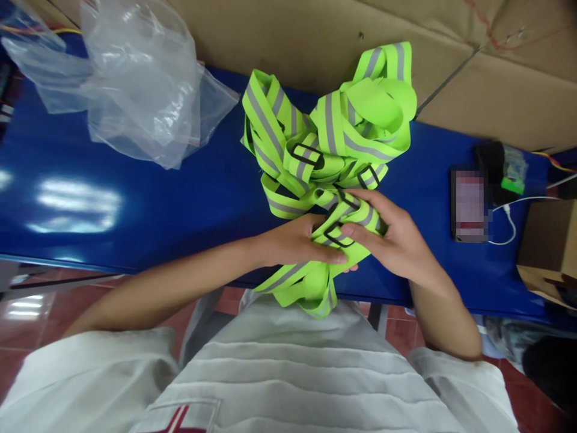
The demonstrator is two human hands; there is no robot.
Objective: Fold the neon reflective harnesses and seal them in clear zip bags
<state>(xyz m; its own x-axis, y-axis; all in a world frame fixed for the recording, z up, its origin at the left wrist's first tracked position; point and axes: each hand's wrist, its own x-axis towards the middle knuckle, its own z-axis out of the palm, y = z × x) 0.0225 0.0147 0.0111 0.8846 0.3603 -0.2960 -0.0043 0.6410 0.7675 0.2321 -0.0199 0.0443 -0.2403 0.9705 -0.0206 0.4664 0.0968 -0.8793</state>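
Observation:
A folded bundle of neon-yellow reflective strap (356, 219) with grey stripes and black buckles is between my two hands, close to the table's front edge. My left hand (311, 240) is closed around its lower left side, thumb lying across the front. On the upper right side my right hand (387, 231) grips it, thumb near a black buckle (339, 234). Loose loops of the strap (311, 288) hang below my hands over the table edge. Just beyond lies a tangled heap of similar reflective straps (333, 129), with more black buckles showing. Some fingers are hidden behind the bundle.
Clear plastic bags (144, 90) lie at the back left of the blue table (180, 204). To the right are a phone (469, 204), a white cable (514, 222) and an open cardboard box (545, 240). Large brown cardboard (288, 42) stands along the back.

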